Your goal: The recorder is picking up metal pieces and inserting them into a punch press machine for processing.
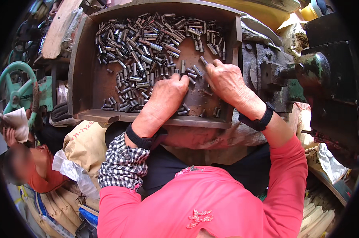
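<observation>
Right hand (227,79) — fingers clamped on a silvery cylindrical metal tube (203,60); left hand (167,94) — grip cannot be told, short grey metal tubes (146,60) beyond it, brown rectangular tray (199,121) beneath.

The left hand (168,95) is back-up, fingers curled down, tips mostly hidden. Just beside it, slightly farther forward, the right hand (229,80) bends its fingers in a pinch. Behind the hands, the left forearm (145,120) and right forearm (279,134) slant inward.
</observation>
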Demonstrator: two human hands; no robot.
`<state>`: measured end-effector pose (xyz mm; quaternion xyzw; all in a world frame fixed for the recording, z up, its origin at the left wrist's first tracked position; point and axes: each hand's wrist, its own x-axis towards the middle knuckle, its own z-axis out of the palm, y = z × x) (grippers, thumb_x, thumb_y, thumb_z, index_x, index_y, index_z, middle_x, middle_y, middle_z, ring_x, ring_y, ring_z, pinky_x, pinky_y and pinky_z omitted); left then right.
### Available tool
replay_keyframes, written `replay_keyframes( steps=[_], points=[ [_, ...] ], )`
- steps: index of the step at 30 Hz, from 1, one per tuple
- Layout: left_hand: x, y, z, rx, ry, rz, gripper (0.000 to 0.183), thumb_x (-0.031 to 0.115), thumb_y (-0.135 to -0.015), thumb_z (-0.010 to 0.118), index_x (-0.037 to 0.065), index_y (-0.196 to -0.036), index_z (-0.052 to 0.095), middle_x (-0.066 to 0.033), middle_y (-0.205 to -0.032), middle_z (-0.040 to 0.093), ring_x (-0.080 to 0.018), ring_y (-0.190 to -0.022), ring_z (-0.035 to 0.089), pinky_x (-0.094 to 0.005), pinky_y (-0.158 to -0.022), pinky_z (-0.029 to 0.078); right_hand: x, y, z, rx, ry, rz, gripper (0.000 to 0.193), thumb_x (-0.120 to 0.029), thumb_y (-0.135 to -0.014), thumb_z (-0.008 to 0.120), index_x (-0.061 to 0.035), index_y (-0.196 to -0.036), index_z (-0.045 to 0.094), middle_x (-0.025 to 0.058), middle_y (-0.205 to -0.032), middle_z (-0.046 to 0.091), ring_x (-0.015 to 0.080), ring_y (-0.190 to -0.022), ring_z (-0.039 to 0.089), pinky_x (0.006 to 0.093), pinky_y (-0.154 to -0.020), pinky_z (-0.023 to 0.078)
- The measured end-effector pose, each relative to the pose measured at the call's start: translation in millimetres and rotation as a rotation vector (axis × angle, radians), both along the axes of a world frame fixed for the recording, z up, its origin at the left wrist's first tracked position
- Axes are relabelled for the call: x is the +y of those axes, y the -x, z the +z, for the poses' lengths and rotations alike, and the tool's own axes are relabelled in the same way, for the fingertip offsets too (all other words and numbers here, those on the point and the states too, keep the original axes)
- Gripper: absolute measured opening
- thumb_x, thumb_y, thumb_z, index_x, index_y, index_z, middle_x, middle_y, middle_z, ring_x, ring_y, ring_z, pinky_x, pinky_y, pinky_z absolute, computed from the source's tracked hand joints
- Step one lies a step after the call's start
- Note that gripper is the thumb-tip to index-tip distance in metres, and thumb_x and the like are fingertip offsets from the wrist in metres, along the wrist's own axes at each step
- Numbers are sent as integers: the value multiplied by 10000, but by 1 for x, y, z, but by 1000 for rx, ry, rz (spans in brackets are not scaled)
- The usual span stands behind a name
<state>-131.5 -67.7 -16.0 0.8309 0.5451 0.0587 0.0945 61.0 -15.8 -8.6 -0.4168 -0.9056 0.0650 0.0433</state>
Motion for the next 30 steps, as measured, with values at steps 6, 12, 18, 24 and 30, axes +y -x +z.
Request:
replay_keyframes(
  steps=[6, 12, 18, 24, 30],
  points=[
    [-2, -2, -5, 2, 26, 13, 109, 126, -804, 576, 52, -844, 507, -143, -746, 573, -324, -638, 621, -410, -540, 513, 18, 3, -4, 279, -66, -167, 158, -30, -755, 538, 7, -907, 561, 179, -807, 610, 329, -750, 644, 377, -629, 532],
    [-3, 1, 2, -315, -5, 14, 142, 96, -784, 598, 13, -872, 523, -183, -768, 597, -343, -639, 606, -406, -539, 494, 32, 12, -10, -19, -70, -200, 132, -25, -761, 539, 26, -880, 562, 201, -847, 617, 329, -791, 652, 381, -673, 541],
    [-3, -4, 19, -852, 473, 226, 144, 95, -784, 603, -24, -857, 571, -79, -642, 596, -163, -467, 563, -294, -442, 443, 29, 4, -2, 66, -28, -156, 129, -62, -760, 542, 22, -851, 578, 220, -822, 625, 339, -787, 645, 398, -680, 525],
    [-4, 0, 18, -1417, 937, 391, 144, 94, -800, 532, 26, -924, 558, -40, -675, 597, -90, -459, 560, -174, -383, 409, -24, -11, 25, 807, 829, -337, 253, -95, -769, 538, 75, -944, 609, 146, -724, 611, 157, -640, 595, 327, -588, 484],
    [-4, -7, 18, -1561, 993, 432, 156, 82, -844, 534, 22, -986, 555, -62, -725, 608, -113, -505, 587, -181, -412, 454, -50, -21, 28, 1070, 1083, -441, 138, -77, -822, 587, 40, -894, 591, 21, -712, 570, 72, -559, 542, 212, -507, 451]
  ],
)
